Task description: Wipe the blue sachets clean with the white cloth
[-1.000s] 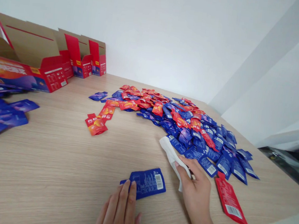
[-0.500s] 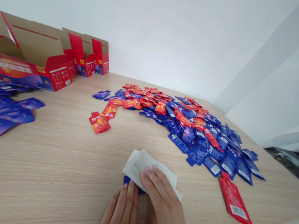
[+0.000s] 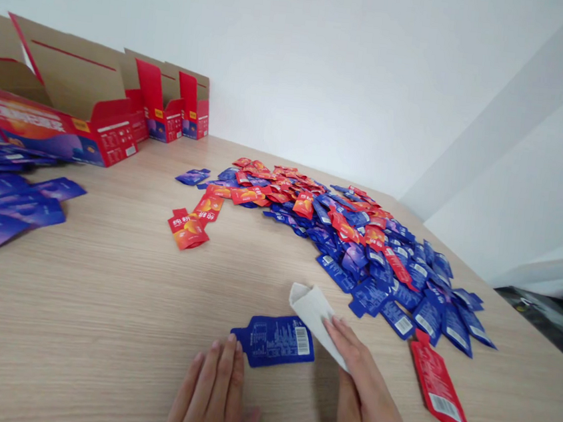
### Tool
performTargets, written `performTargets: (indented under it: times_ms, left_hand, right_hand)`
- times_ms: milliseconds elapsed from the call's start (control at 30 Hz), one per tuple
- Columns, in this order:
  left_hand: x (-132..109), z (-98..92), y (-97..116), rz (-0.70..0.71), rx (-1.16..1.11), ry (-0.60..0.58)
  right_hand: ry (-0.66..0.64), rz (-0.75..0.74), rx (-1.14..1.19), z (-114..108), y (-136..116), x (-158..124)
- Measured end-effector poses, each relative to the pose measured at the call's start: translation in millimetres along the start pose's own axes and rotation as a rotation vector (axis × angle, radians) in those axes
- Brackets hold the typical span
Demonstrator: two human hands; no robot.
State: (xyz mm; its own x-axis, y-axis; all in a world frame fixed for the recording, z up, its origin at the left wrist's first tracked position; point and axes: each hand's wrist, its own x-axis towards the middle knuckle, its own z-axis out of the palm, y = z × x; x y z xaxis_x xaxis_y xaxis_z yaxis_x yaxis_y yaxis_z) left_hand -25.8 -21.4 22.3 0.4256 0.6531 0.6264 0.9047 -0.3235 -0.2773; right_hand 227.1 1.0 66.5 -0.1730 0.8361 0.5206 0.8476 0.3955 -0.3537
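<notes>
A dark blue pouch lies flat on the table, its printed side with a white barcode facing up and its narrow neck to the left. My left hand rests flat beside it, fingers stretched out and fingertips touching the neck end. In my right hand is a folded white cloth, gripped between thumb and fingers and tilted up just right of the pouch. The thumb is partly hidden behind the cloth and hand.
A heap of red and blue pouches spreads across the back and right. One red pouch lies near the right edge. Blue pouches are stacked at left, before open red cartons. Two red-orange pouches lie left of the heap.
My right hand has lifted the cloth off the blue pouch and moved right, uncovering the pouch. My left hand has slid slightly left and stays at the neck end.
</notes>
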Motion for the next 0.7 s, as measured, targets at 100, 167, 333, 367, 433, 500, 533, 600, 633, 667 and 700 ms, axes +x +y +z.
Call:
performTargets:
  times_ms: [100,167,333,367,433,500,533,600,633,667,700]
  left_hand:
    - [-8,6.9,0,0.015,-0.018,-0.006]
    - [-12,9.0,4,-0.03,-0.06,-0.042]
    - [-8,0.7,18,-0.201,-0.11,-0.168]
    - [-5,-1.5,19,-0.209,-0.1,-0.165]
    - [0,-4.3,21,-0.211,-0.078,-0.156]
    - [2,-4.9,21,-0.204,-0.061,-0.149]
    - [2,-4.5,22,-0.202,-0.056,-0.146]
    - [2,-2.6,23,-0.205,-0.057,-0.135]
    - [1,-1.4,24,-0.21,-0.061,-0.129]
    - [1,-0.1,25,-0.216,-0.068,-0.125]
    - [1,1.2,26,-0.224,-0.069,-0.122]
  right_hand:
    - [-0.029,-0.168,0.026,25,-32,7]
    - [-0.013,-0.308,0.02,45,-49,10]
    - [-0.095,-0.413,-0.141,53,-49,10]
    - [-0.122,-0.379,-0.166,47,-43,7]
    - [-0.169,-0.294,-0.196,32,-25,1]
    - [-0.184,-0.213,-0.208,16,-3,-8]
    - [-0.184,-0.181,-0.211,9,7,-12]
    - [-0.182,-0.142,-0.204,-3,25,-17]
    - [-0.18,-0.124,-0.193,-6,31,-18]
    - [-0.175,-0.105,-0.176,-8,33,-18]
    - [-0.162,-0.087,-0.157,-7,32,-17]
